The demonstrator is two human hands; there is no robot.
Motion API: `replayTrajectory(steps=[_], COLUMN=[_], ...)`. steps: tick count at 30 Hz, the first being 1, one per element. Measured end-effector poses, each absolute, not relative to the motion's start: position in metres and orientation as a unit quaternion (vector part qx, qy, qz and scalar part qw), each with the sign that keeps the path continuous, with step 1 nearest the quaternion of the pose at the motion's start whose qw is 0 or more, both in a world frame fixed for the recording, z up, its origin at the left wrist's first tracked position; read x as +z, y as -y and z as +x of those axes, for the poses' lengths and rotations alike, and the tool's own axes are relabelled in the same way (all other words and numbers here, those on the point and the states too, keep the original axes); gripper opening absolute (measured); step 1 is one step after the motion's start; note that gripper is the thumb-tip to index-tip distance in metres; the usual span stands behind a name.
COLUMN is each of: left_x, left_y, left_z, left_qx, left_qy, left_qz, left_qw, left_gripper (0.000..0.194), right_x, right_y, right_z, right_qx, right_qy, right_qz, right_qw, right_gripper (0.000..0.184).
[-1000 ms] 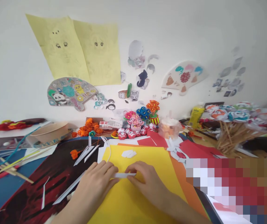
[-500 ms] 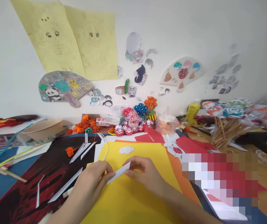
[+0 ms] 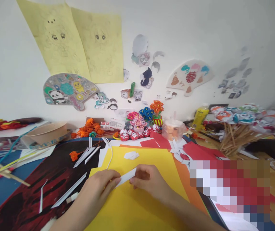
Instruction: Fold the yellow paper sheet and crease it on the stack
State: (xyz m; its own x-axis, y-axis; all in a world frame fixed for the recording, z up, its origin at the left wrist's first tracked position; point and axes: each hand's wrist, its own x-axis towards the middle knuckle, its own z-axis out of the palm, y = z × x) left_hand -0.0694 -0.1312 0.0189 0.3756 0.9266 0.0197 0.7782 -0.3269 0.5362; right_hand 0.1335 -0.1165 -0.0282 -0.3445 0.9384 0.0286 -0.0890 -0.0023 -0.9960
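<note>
A folded white paper strip is held between my hands, tilted up to the right above a yellow sheet. My left hand pinches its lower left end between thumb and fingers. At the upper right end, my right hand is closed with curled fingers against the strip; its exact contact is partly hidden. Just beyond the hands, several small folded white paper pieces lie in a cluster on the yellow sheet.
Left of the sheet, long white paper strips and an orange flower lie on a dark surface. Red paper and a phone are to the right. Along the wall stand a cup, small flower pots and a bowl.
The view has shifted slightly, moving the scene a little to the right. The strip and both hands have moved slightly right, and the right fingers are more curled round the strip's end.
</note>
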Motion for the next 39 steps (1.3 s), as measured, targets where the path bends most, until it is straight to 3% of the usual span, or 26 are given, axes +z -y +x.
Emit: replayTrajectory(steps=[10,18,27,35,39], left_x=[0.016,0.014,0.022,0.023,0.027], left_y=[0.131,0.134,0.133,0.127,0.121], left_z=[-0.069,-0.064,-0.063,-0.071,-0.084], left_qx=[0.156,0.124,0.136,0.177,0.190], left_qy=[-0.541,-0.521,-0.541,-0.537,-0.567], left_qz=[0.783,0.803,0.772,0.741,0.735], left_qw=[0.265,0.262,0.305,0.361,0.320], left_gripper=[0.036,0.024,0.022,0.042,0.044], right_x=[-0.021,-0.020,-0.020,-0.017,-0.018], right_y=[0.119,0.120,0.118,0.124,0.123], right_z=[0.135,0.136,0.138,0.135,0.136], right_qx=[0.562,0.553,0.556,0.558,0.556], right_qy=[0.577,0.588,0.593,0.588,0.584], right_qz=[-0.400,-0.404,-0.414,-0.405,-0.408], right_qw=[0.437,0.430,0.410,0.423,0.428], right_gripper=[0.023,0.035,0.035,0.030,0.033])
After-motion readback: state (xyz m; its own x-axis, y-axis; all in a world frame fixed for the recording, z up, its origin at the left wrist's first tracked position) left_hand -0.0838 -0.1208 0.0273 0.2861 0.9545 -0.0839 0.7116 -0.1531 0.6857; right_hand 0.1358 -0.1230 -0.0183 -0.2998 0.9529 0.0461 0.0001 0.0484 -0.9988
